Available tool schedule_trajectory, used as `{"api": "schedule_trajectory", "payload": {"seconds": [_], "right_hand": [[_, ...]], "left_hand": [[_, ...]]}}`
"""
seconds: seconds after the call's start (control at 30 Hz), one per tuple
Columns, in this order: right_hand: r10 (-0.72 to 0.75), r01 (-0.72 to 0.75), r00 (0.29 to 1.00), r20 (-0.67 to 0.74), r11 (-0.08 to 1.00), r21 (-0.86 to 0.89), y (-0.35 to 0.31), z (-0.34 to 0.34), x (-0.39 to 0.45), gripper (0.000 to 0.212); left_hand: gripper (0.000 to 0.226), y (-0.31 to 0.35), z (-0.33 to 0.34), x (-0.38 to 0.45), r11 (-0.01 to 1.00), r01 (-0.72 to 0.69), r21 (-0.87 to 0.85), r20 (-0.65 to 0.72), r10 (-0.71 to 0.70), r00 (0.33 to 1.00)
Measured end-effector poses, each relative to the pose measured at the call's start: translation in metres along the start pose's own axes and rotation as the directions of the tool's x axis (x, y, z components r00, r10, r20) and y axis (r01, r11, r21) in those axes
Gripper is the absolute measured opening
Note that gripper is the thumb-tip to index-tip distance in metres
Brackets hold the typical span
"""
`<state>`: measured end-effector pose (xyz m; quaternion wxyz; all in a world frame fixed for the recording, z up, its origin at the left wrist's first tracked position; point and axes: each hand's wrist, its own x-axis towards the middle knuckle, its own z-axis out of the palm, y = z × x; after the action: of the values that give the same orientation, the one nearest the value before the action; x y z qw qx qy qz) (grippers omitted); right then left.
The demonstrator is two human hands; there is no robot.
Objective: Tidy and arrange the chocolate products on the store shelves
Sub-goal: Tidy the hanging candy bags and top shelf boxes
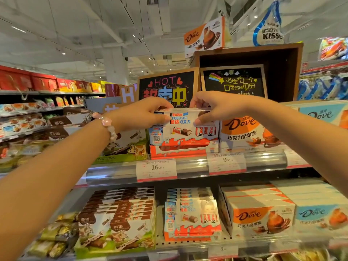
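Brown wood frames the display box (282, 72) at one o'clock, above the metal shelves (188, 172) that fill the lower half of the view. An orange Dove carton (246, 132) is seen at three o'clock of centre on the upper shelf, touching the Kinder stack. A brown-and-green cow-printed carton (128, 146) is seen at nine o'clock of that stack.

Kinder Chocolate boxes (184, 147) are stacked on the upper shelf just above centre, and the top Kinder box (180, 123) is held at both ends. The left hand (139, 113) is curled round its left end, thumb on the front face and fingers over the top edge (a pink bead bracelet (109, 127) is worn on that wrist). The right hand (212, 108) is curled round the right end in the same pinch, thumb pressed on the front.

The step in hand is judged to be the squaring of this top box on its stack. The next move is likely to call for the box to be pressed level and flush with the box beneath, its face kept forward above the price tag (156, 169) at six o'clock, before both grips are released.
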<state>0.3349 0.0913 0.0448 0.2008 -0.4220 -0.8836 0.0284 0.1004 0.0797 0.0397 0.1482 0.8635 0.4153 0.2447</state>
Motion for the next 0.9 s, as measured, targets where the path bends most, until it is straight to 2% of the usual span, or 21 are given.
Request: {"api": "schedule_trajectory", "payload": {"seconds": [0.27, 0.9], "right_hand": [[-0.011, 0.013, 0.999, -0.032, 0.998, 0.059, -0.0021, -0.0017, -0.0019, 0.030], [0.034, -0.015, 0.996, -0.078, 0.974, 0.226, -0.0034, -0.0011, -0.0057, 0.032]], "left_hand": [[0.020, 0.0011, 0.0009, -0.0028, 0.997, -0.029, -0.068, -0.006, 0.029, 1.000], [0.027, -0.0041, 0.0053, -0.0010, 0.971, -0.062, -0.230, -0.140, 0.030, 0.990]]}}
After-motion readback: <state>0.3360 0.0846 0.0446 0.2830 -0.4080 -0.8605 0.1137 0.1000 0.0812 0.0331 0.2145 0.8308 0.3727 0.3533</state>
